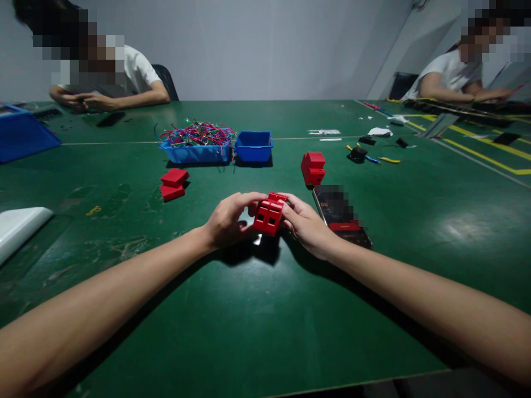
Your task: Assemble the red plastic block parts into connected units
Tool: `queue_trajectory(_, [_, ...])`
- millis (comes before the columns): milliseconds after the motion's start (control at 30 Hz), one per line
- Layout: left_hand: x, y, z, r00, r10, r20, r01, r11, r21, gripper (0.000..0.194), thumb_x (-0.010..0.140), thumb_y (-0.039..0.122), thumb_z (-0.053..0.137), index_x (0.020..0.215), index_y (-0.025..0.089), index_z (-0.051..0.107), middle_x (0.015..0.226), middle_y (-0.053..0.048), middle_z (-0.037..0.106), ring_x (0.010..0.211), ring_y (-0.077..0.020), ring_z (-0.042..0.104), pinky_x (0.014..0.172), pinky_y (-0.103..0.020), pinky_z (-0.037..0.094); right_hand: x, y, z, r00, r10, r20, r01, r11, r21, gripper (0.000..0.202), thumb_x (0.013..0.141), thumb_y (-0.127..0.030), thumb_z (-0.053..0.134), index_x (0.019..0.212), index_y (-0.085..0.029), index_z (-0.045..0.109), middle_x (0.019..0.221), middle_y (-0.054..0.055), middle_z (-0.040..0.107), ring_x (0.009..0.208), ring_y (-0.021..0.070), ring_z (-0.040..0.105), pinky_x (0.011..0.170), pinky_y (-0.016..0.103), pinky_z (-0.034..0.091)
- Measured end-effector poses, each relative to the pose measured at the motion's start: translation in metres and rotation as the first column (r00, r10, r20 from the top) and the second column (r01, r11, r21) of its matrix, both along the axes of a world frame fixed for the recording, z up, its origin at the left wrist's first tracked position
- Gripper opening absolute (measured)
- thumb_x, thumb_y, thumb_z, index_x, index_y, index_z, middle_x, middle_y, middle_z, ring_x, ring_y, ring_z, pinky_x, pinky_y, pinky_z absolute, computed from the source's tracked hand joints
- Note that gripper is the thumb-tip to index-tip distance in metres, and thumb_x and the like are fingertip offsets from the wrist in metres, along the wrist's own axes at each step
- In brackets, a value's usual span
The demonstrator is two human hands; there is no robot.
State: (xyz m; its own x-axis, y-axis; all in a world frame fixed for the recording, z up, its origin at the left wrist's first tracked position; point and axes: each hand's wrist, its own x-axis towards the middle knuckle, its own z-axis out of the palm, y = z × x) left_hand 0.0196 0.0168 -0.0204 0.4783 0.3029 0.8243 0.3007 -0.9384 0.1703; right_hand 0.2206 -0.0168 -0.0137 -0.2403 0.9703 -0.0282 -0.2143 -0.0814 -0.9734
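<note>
A red plastic housing block (269,216) with two dark square openings is held between both hands, just above the green table. My left hand (233,218) grips its left side, fingers curled along the top and lower edge. From the right, my right hand (306,222) pinches it with thumb and fingers. A similar red housing (313,168) stands on the table beyond my right hand. Two flat red pieces (174,183) lie to the left, one partly resting on the other. Beside my right hand is a phone (338,213) with a lit screen.
Farther back, a blue bin (197,153) overflows with coloured wires, beside a smaller blue bin (254,146). Yellow-handled pliers (389,160) and black parts lie at right. A white object (20,226) and a larger blue bin (25,132) are left. Two people sit across the table.
</note>
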Motion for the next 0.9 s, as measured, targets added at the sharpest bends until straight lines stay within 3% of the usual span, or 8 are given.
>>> queue_trajectory(100, [-0.001,0.001,0.001,1.000,0.005,-0.021,-0.007,0.996,-0.088,0.048,0.087,0.033,0.066,0.130,0.022,0.047,0.091,-0.001,0.067,0.075,-0.0142,0.065,0.070,-0.030,0.056,-0.001,0.000,0.002,1.000,0.000,-0.025,-0.001,1.000,-0.025,0.032,0.089,-0.040,0.066,0.115,-0.023,0.060,0.107,0.004,0.072,0.085,0.0167,0.068,0.072,0.030,0.053])
queue_trajectory(200, [-0.001,0.004,0.002,1.000,0.017,-0.021,-0.022,0.963,-0.269,0.051,0.085,0.038,0.066,0.128,0.020,0.045,0.103,-0.006,0.068,0.082,-0.0159,0.068,0.070,-0.028,0.055,-0.002,0.000,0.004,0.999,-0.021,-0.040,0.018,0.998,-0.053,0.034,0.088,-0.039,0.067,0.116,-0.022,0.059,0.101,0.004,0.071,0.078,0.0154,0.066,0.066,0.028,0.051])
queue_trajectory(367, [0.003,0.011,0.006,0.987,0.157,0.026,-0.112,0.801,-0.587,0.052,0.087,0.053,0.063,0.120,0.017,0.045,0.095,-0.005,0.069,0.079,-0.0186,0.067,0.069,-0.029,0.053,-0.001,-0.002,0.007,0.999,-0.039,-0.029,0.035,0.992,-0.123,0.048,0.082,-0.029,0.073,0.123,-0.022,0.049,0.095,0.004,0.071,0.073,0.0142,0.066,0.063,0.027,0.051])
queue_trajectory(500, [0.005,0.015,0.005,0.991,0.132,0.027,-0.084,0.765,-0.639,0.054,0.087,0.053,0.062,0.123,0.018,0.041,0.099,-0.006,0.068,0.083,-0.0195,0.066,0.072,-0.030,0.052,0.001,-0.004,0.008,0.999,-0.036,-0.022,0.034,0.994,-0.103,0.063,0.073,-0.017,0.079,0.125,-0.025,0.045,0.106,0.005,0.071,0.084,0.0154,0.069,0.072,0.029,0.053])
queue_trajectory(633, [0.004,0.015,0.003,0.995,0.096,0.028,-0.054,0.758,-0.650,0.057,0.087,0.055,0.062,0.125,0.020,0.038,0.101,-0.005,0.067,0.077,-0.0168,0.064,0.070,-0.028,0.050,0.001,-0.004,0.008,0.998,-0.058,-0.016,0.057,0.996,-0.071,0.064,0.071,-0.013,0.077,0.124,-0.026,0.045,0.099,0.002,0.070,0.081,0.0152,0.069,0.072,0.030,0.054])
queue_trajectory(733, [0.004,0.016,0.001,0.990,0.130,0.058,-0.057,0.736,-0.674,0.057,0.089,0.059,0.059,0.125,0.020,0.040,0.094,-0.003,0.065,0.068,-0.0146,0.060,0.065,-0.028,0.049,0.000,-0.004,0.006,0.996,-0.086,0.001,0.086,0.995,-0.051,0.055,0.075,-0.021,0.078,0.121,-0.024,0.049,0.087,-0.001,0.068,0.069,0.0126,0.064,0.061,0.027,0.049])
queue_trajectory(900, [0.005,0.017,0.000,0.985,0.108,0.137,0.033,0.657,-0.753,0.059,0.089,0.061,0.059,0.128,0.019,0.043,0.091,-0.004,0.066,0.064,-0.0145,0.061,0.061,-0.027,0.050,-0.001,-0.002,0.003,0.997,-0.076,-0.033,0.074,0.996,-0.049,0.048,0.078,-0.046,0.077,0.111,-0.022,0.053,0.072,-0.006,0.063,0.053,0.0082,0.055,0.050,0.023,0.042])
